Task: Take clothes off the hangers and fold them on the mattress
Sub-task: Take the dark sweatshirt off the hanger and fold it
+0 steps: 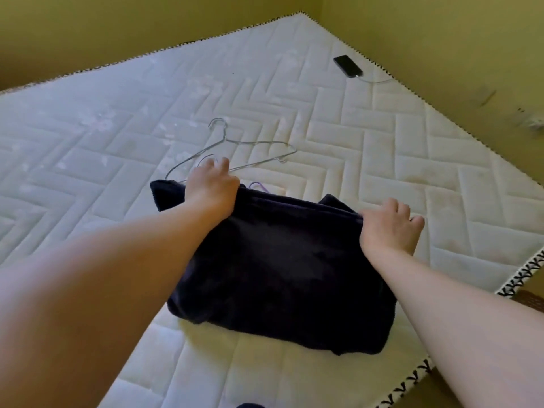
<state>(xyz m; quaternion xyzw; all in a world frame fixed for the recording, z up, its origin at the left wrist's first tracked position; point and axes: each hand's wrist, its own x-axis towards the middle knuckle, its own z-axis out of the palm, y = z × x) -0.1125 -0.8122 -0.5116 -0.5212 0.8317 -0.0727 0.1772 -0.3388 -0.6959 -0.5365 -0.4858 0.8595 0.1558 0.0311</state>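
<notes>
Left hand (212,184) and right hand (388,225), apart, each grip the dark garment's (279,275) far edge on the mattress (117,128); wire hanger (235,145) just beyond

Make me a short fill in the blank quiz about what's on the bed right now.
1. The dark garment lies on the ___.
2. The left hand and right hand hold its ___ edge.
3. Beyond it lies a bare wire ___.
4. The phone has a ___ plugged in.
Missing: mattress; far; hanger; cable.
</notes>
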